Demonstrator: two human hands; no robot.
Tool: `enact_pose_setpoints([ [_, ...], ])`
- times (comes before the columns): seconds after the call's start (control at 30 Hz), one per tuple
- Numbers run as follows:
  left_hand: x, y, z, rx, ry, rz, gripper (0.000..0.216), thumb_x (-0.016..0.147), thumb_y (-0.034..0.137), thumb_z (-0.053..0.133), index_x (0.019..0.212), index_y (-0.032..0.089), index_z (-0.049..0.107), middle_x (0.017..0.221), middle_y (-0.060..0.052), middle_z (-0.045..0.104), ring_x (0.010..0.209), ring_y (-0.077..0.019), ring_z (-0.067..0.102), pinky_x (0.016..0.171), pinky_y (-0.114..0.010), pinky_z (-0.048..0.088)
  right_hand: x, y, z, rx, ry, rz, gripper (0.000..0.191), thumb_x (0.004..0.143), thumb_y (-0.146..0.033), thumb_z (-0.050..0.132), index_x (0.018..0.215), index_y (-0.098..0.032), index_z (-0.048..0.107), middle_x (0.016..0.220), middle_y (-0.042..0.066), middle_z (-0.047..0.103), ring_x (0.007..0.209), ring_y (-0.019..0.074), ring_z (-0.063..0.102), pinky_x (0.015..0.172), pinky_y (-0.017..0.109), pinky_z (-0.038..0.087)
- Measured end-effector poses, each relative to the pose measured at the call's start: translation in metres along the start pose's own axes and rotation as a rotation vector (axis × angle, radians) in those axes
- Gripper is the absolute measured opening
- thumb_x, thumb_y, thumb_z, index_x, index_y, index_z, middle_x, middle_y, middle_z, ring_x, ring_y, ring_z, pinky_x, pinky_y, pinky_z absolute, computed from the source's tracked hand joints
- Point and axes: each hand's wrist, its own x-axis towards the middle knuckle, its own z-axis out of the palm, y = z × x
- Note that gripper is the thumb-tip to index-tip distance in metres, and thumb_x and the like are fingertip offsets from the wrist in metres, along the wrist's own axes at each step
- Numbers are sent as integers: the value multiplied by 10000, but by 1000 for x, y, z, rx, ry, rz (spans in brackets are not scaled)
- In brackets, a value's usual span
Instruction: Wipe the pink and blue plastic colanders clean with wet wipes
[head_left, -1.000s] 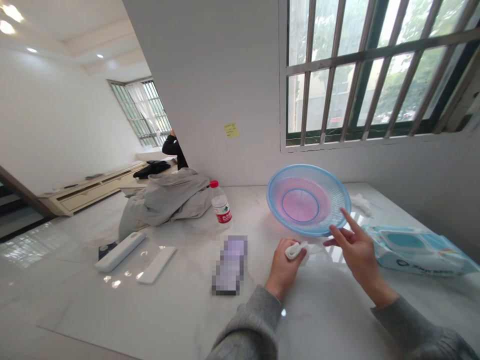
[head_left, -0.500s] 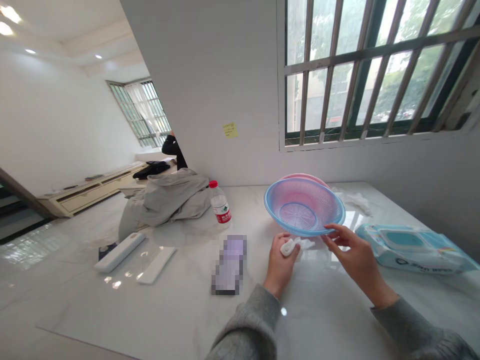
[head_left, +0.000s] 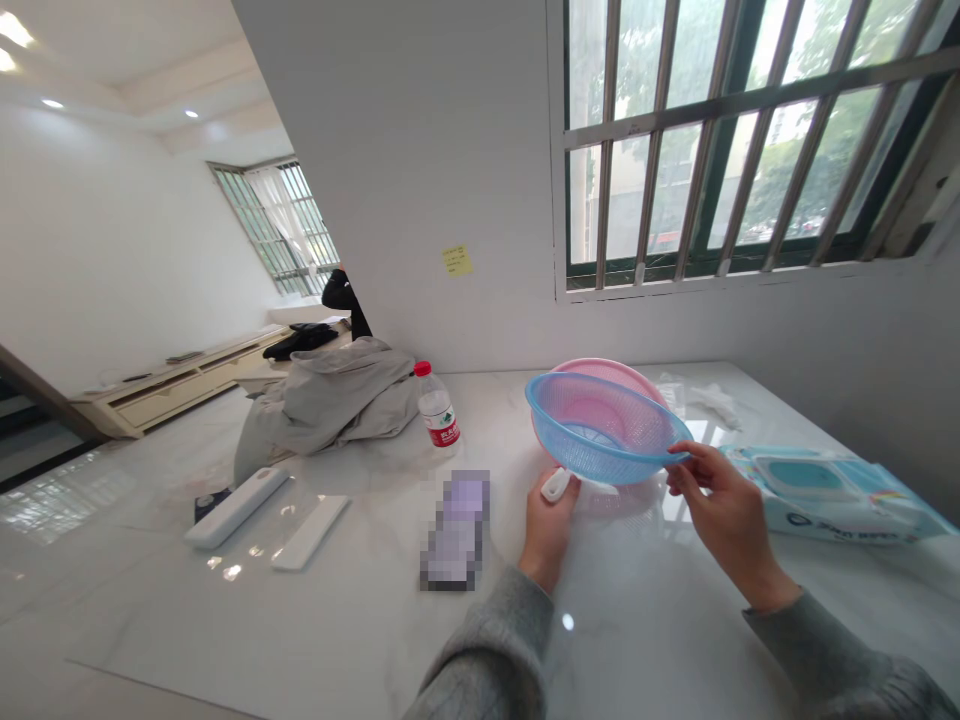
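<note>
My right hand [head_left: 721, 510] pinches the near rim of a blue mesh strainer basket [head_left: 600, 428] and holds it lifted and tilted above the white marble table [head_left: 360, 620]. A pink bowl [head_left: 611, 375] shows just behind and under the strainer. My left hand [head_left: 550, 522] is closed on a small white wipe [head_left: 556, 484], held under the strainer's left edge. Both arms wear grey sleeves.
A pack of wet wipes [head_left: 832, 490] lies at the right. A crumpled white tissue [head_left: 705, 398] lies behind the bowl. A water bottle [head_left: 436, 410], a grey jacket [head_left: 330, 400], two white bars [head_left: 236, 505] and a blurred object [head_left: 457, 530] sit to the left. Another person [head_left: 341, 295] is far back.
The blue strainer has come out of the pink bowl and tipped from facing me to nearly level. My right hand has gone from open fingers to a pinch on its rim.
</note>
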Motion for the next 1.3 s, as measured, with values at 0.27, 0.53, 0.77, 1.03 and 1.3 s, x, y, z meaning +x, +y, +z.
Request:
enact_pose_setpoints([
  [0.27, -1, 3, 1, -91, 63, -72, 511, 692, 556, 926, 940, 140, 763, 872, -52, 724, 797, -174, 643, 719, -287, 507, -5, -5, -1, 109, 176, -51, 282, 900, -447, 800, 1090, -244, 752, 794, 24, 765, 746, 239, 770, 795, 381, 607],
  [0.53, 3, 5, 0, -283, 225, -35, 551, 620, 499, 979, 953, 119, 760, 912, -76, 744, 804, -180, 682, 723, -309, 557, 8, 4, -1, 177, 345, -67, 404, 799, -412, 881, 1128, -229, 733, 974, 64, 759, 869, 250, 747, 924, 465, 607],
  [0.77, 5, 13, -13, -73, 401, 217, 481, 702, 568, 908, 857, 150, 729, 768, 6, 654, 712, -138, 598, 681, -269, 504, 12, 10, -7, -34, 358, 5, 411, 840, -504, 793, 1134, -224, 720, 1010, 93, 758, 964, 321, 756, 994, 578, 585],
  [1.03, -11, 34, -7, 254, 374, 520, 320, 854, 489, 815, 779, 190, 729, 874, -25, 629, 754, -156, 589, 742, -280, 497, 10, 10, -4, -165, 184, 125, 404, 873, -426, 689, 1243, -265, 681, 1118, 85, 812, 1083, 345, 771, 1020, 545, 562],
  [1.3, -20, 34, -2, 336, 288, 627, 184, 907, 388, 774, 869, 209, 777, 940, -59, 644, 869, -205, 646, 845, -318, 523, 10, 28, -2, -238, -53, 136, 367, 827, -273, 566, 1166, -264, 706, 1005, 36, 827, 1030, 314, 771, 993, 543, 569],
])
